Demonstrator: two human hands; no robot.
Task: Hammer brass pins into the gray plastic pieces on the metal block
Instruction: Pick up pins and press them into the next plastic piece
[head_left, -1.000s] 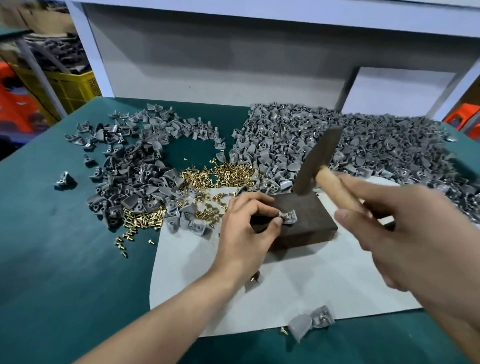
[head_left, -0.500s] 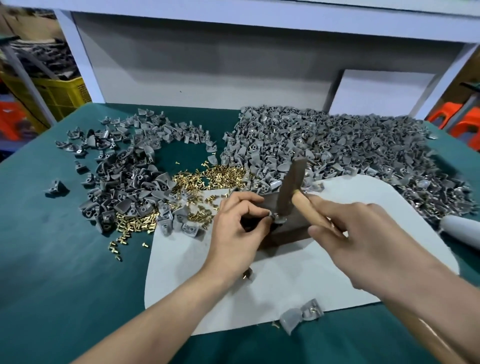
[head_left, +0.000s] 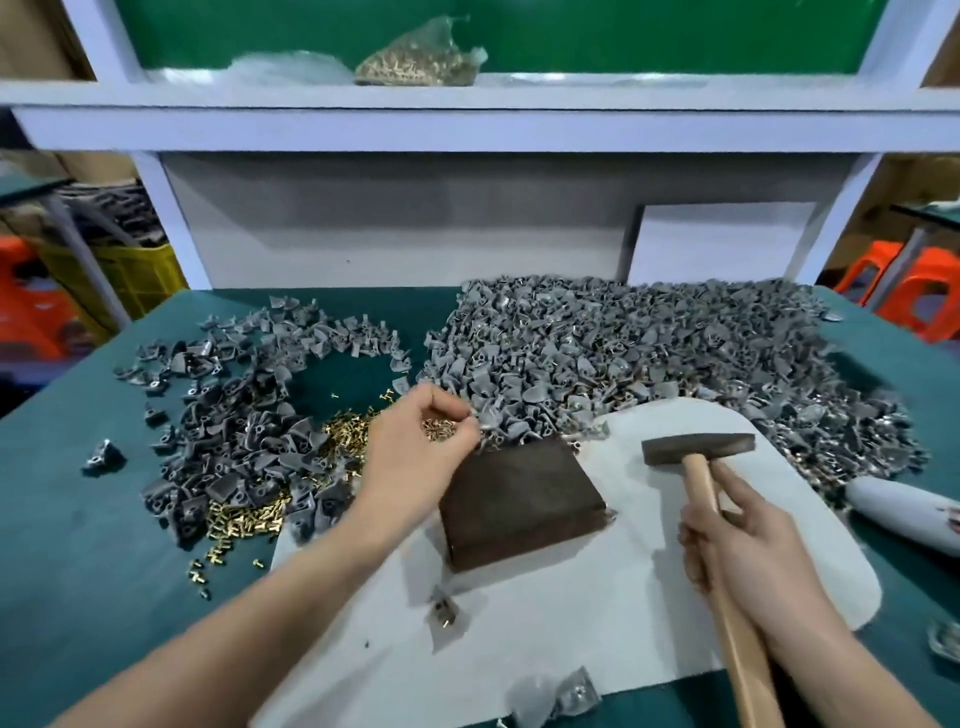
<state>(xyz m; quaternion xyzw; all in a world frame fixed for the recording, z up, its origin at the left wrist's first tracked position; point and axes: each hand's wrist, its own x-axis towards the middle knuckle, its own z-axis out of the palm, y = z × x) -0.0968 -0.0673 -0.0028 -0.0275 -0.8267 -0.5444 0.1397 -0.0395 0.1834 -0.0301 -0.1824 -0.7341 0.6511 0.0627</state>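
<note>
At the far-left corner of the metal block (head_left: 519, 499) my left hand (head_left: 410, 457) pinches its fingers (head_left: 462, 423) on what looks like a gray plastic piece (head_left: 482, 422) beside the brass pins (head_left: 343, 434), right hand (head_left: 743, 545) clamped on the hammer (head_left: 698, 449); risk: a poorly seated pin skewing when struck.

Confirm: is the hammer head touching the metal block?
Apart. The head view shows bare white mat between the hammer head and the metal block.
</note>
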